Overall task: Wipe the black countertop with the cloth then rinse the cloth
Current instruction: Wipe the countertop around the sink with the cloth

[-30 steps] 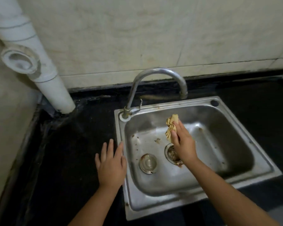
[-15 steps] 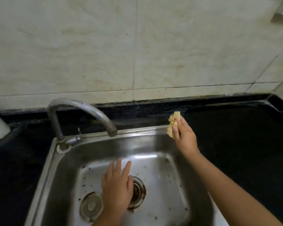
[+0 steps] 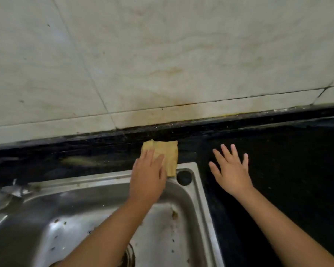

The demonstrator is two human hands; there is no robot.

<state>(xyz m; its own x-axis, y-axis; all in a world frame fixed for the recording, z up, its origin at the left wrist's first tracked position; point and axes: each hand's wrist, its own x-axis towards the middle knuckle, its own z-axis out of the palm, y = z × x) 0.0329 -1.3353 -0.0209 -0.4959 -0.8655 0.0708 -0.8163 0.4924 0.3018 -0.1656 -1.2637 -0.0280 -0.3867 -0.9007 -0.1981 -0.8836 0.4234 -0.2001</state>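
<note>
A yellow cloth lies spread flat on the black countertop, just behind the sink's back right corner and overlapping the steel rim a little. My left hand reaches across the sink and presses on the cloth's near left part with straight fingers, hiding that part. To the right of the sink, my right hand is spread with its fingers apart over the bare countertop and holds nothing. Whether it touches the surface is unclear.
The steel sink fills the lower left, with a dark hole in its back right corner and specks of dirt in the basin. A blurred faucet base is at the left edge. A stained tiled wall rises right behind the countertop.
The bunched cloth left my right hand and now lies flat on the countertop under my left hand. My right hand has moved right, empty. The view shifted right along the sink.
</note>
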